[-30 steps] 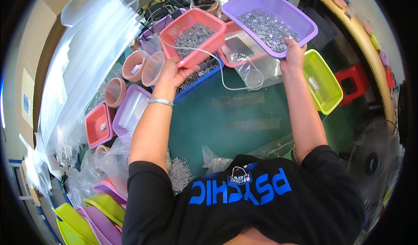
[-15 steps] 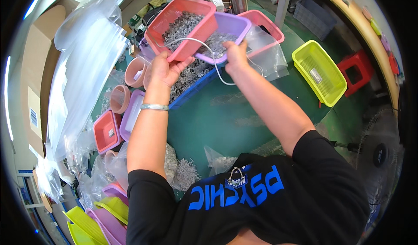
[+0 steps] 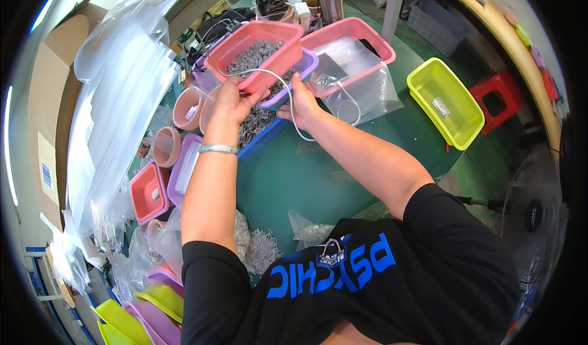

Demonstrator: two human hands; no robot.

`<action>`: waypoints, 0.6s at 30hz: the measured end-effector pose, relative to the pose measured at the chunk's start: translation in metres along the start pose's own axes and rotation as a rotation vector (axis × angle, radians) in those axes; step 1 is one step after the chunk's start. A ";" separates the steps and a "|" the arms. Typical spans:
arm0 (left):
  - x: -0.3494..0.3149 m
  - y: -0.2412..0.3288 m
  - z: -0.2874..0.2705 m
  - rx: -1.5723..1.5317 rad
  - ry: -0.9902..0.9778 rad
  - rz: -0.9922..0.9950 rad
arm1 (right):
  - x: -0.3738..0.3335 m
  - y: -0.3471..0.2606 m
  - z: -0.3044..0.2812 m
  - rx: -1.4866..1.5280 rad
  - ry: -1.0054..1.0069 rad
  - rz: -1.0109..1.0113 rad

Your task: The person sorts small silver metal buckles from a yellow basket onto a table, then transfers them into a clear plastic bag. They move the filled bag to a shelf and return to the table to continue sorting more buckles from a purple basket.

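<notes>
A: State the type of place.

B: Classify as a small-parts workshop.

A: Cite evidence at the work surface.

B: Note the broad green worktop, crowded along the far and left sides. Check the coral-pink rectangular plastic basket and the blue rectangular plastic tray, loaded with small grey parts. Inspect the loose heap of thin silvery pieces at the near side.

A: Add evidence from the surroundings.

B: Include the long translucent plastic sheeting at left, the stacked lime-green and purple plastic baskets at lower left, and the dark round caged fan at right.
</notes>
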State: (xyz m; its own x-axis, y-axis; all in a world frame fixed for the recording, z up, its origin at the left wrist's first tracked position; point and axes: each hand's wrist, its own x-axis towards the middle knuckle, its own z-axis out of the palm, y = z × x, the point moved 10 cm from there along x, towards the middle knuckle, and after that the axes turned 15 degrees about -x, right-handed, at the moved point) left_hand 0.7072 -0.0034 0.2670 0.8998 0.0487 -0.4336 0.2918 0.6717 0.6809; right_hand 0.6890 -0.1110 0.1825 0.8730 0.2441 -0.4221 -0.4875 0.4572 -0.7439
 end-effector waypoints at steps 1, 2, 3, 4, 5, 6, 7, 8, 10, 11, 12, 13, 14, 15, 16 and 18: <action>0.002 -0.002 0.003 0.063 -0.009 -0.012 | 0.004 0.003 -0.003 -0.014 0.000 0.024; 0.002 -0.002 0.004 0.126 -0.011 -0.020 | 0.003 0.003 -0.003 -0.011 -0.013 0.038; 0.006 -0.003 0.001 0.237 0.024 -0.023 | 0.002 0.003 -0.004 -0.007 -0.025 0.053; 0.012 -0.004 -0.002 0.349 0.059 -0.026 | 0.000 0.004 -0.004 -0.005 -0.038 0.067; 0.017 -0.005 -0.008 0.461 0.095 -0.030 | -0.007 0.001 -0.004 -0.005 -0.012 0.079; 0.019 -0.001 -0.011 0.596 0.150 0.036 | -0.019 -0.007 -0.003 0.000 0.018 0.086; 0.018 0.003 -0.014 0.730 0.202 0.104 | -0.025 -0.012 -0.005 0.005 0.050 0.092; 0.018 0.005 -0.014 0.868 0.246 0.173 | -0.026 -0.013 -0.007 -0.023 0.021 0.093; 0.018 0.014 -0.021 0.950 0.292 0.331 | -0.024 -0.011 -0.009 -0.086 -0.036 0.101; 0.011 0.016 -0.016 1.008 0.321 0.425 | -0.017 -0.007 -0.014 -0.161 -0.074 0.104; 0.005 0.015 -0.013 1.059 0.348 0.513 | -0.023 -0.009 -0.017 -0.287 -0.066 0.092; 0.008 0.015 -0.014 0.980 0.283 0.558 | -0.025 -0.015 -0.022 -0.353 -0.071 0.062; 0.013 0.017 -0.018 0.897 0.222 0.597 | -0.031 -0.021 -0.031 -0.420 -0.075 0.037; 0.023 0.023 -0.034 0.837 0.244 0.655 | -0.044 -0.036 -0.040 -0.520 -0.062 -0.032; 0.028 0.024 -0.046 0.775 0.270 0.711 | -0.058 -0.060 -0.055 -0.644 -0.011 -0.212; 0.006 0.002 -0.015 0.827 0.301 0.451 | -0.098 -0.101 -0.124 -0.772 0.188 -0.386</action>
State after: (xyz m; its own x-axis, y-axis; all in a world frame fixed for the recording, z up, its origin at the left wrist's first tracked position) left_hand 0.7082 0.0097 0.2569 0.8959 0.4357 -0.0863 0.1801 -0.1788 0.9673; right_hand 0.6512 -0.2868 0.2350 0.9952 0.0158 -0.0966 -0.0899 -0.2430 -0.9659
